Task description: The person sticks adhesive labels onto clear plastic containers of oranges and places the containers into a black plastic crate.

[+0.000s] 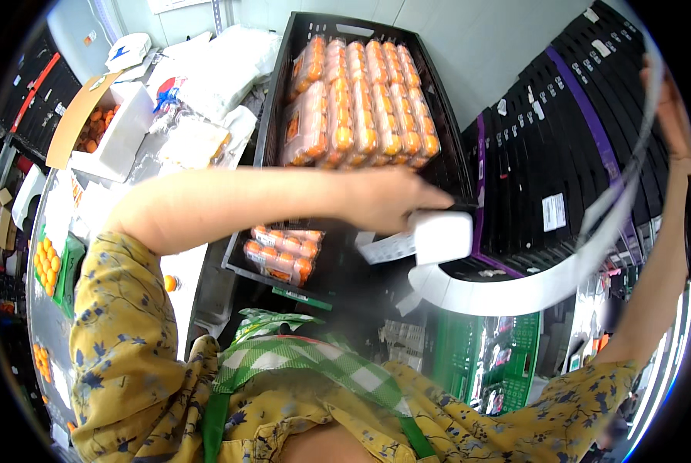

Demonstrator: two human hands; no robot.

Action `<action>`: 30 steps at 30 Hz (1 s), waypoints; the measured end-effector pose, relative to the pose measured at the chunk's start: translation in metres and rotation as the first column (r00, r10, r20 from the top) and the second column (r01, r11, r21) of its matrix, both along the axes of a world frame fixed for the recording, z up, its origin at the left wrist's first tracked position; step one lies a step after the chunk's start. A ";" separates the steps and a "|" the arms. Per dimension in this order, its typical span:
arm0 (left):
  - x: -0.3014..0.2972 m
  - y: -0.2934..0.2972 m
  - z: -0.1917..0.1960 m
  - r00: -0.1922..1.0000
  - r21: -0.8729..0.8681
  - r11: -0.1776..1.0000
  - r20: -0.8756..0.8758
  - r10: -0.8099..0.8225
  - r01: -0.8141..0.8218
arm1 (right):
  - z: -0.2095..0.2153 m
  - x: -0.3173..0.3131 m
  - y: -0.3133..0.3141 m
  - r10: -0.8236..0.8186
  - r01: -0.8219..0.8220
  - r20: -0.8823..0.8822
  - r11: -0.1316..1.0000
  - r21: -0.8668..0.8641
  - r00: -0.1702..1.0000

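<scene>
My left hand (384,199) reaches across the front of a black crate (455,171), closed on a white roll of labels (442,236). From the roll a long white label strip (507,297) loops down and curves up to the right. My right hand (672,116) is raised at the far right rim, its fingers on the upper end of that strip; it is partly cut off and smeared. In the crate stand rows of clear packs (361,100) of small round orange fruits. Lower packs (283,251) lie at its near left corner, partly behind my left forearm.
Stacked black crates (546,162) with purple bands rise on the right. Green crates (488,363) stand below. On the left, a table (141,193) bears a white box (121,139) of orange fruits, clear plastic bags (226,65) and a loose orange fruit (170,283).
</scene>
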State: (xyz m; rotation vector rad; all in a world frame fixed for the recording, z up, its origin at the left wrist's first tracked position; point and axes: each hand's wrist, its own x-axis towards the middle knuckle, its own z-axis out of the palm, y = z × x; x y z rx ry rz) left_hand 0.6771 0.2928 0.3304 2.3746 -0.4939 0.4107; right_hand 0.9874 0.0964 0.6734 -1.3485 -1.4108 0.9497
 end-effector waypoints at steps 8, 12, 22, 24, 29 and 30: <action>0.007 0.086 0.023 0.938 -0.848 0.456 -0.339 -0.075 -0.270 | -0.184 -0.112 0.106 -0.307 0.307 0.094 0.952 0.023 0.947; 0.021 0.119 0.019 0.981 -0.895 0.438 -0.152 -0.122 -0.084 | -0.224 -0.122 0.149 -0.360 0.351 -0.026 0.920 -0.173 0.932; 0.027 0.206 -0.025 0.898 -0.727 0.643 -0.419 -0.135 -0.242 | -0.053 0.032 -0.060 -0.736 0.861 0.484 0.502 -0.080 0.473; 0.035 0.220 -0.027 0.885 -0.700 0.659 -0.452 -0.112 -0.274 | -0.016 0.049 -0.063 -0.804 0.948 0.560 0.303 0.098 0.200; 0.056 0.259 -0.039 0.905 -0.257 0.936 -0.409 0.119 -0.239 | 0.031 0.099 0.018 -0.637 0.935 0.754 0.344 0.090 0.162; 0.062 0.264 -0.046 0.924 -0.082 0.959 -0.304 0.234 -0.270 | 0.021 0.112 0.046 -0.666 0.900 0.724 0.409 0.152 0.181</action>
